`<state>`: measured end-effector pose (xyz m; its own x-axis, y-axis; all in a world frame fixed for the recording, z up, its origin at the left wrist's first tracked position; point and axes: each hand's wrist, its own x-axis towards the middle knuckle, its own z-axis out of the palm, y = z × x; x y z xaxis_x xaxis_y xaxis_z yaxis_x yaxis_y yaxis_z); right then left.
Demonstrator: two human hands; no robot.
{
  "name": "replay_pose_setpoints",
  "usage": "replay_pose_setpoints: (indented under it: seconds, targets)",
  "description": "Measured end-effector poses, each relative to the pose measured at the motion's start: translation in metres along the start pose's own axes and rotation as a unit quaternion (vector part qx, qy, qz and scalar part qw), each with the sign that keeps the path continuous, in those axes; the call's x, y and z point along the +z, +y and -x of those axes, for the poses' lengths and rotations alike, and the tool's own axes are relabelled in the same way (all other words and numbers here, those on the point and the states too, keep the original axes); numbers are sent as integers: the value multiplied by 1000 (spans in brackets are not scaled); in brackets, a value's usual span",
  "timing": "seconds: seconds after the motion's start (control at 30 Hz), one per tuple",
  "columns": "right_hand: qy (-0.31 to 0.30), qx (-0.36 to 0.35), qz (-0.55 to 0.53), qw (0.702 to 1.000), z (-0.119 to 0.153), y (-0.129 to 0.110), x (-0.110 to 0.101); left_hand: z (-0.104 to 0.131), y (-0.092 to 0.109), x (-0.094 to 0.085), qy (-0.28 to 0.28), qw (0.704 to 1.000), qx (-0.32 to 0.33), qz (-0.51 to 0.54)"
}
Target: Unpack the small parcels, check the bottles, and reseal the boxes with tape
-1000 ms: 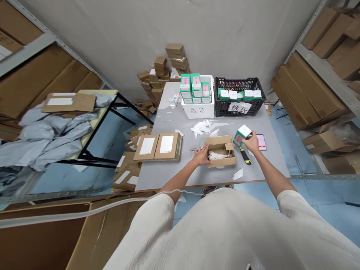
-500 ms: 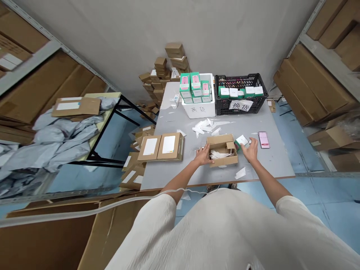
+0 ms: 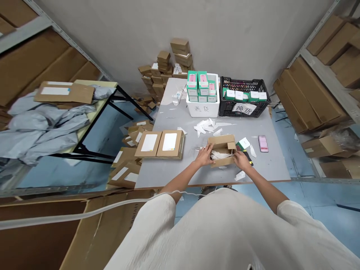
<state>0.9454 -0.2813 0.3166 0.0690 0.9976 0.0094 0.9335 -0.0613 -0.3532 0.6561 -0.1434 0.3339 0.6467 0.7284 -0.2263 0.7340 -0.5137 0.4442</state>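
1. Two bare hands are at the open carton (image 3: 221, 162), which lies on the grey table (image 3: 154, 174) in front of the wearer, its top open upward.
2. One of them, the left hand (image 3: 204, 155), is clamped on the carton's left end, fingers and thumb spread along it, probably to steady it.
3. The right hand (image 3: 242, 160) touches the right end; whether its fingers pinch the cardboard or only press it, I cannot tell. Contact at opposite ends likely stops the carton sliding.
4. White crumpled material (image 3: 221, 154) sits inside, perhaps as padding; its pieces cannot be counted.
5. One green box (image 3: 244, 143) stands just beyond the right hand, apparently for easy reach. One black-and-yellow tool (image 3: 249, 158) lies partly hidden beside that hand, and one phone (image 3: 263, 143) is farther right.
6. Two closed cartons (image 3: 170, 141) sit side by side at the left, one label facing up on each, which makes both readable.
7. Two containers stand at the back, seemingly to free the near surface: one white bin (image 3: 202, 110) with at least five green boxes, and one black crate (image 3: 263, 108) with at least four white-topped ones.
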Motion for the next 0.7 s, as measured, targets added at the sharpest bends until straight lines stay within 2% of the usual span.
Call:
replay_pose_setpoints:
  seconds: [0.17,0.27,0.33,0.5,0.7]
  targets:
    - [56,-42,-87,994,-14,-4,-15,9,-10,-18,35,999,34,9]
    - [85,-51,-123,987,-30,-15,-21,12,-12,-32,31,998,58,-11]
    - [97,-47,-134,985,-45,-26,-21,12,-13,-41,48,996,71,-31]
    - [112,-19,-133,985,-86,-54,-6,8,-27,-58,122,991,35,-40]
    - [145,22,-154,977,-135,-83,17,14,-48,-64,113,993,8,-45]
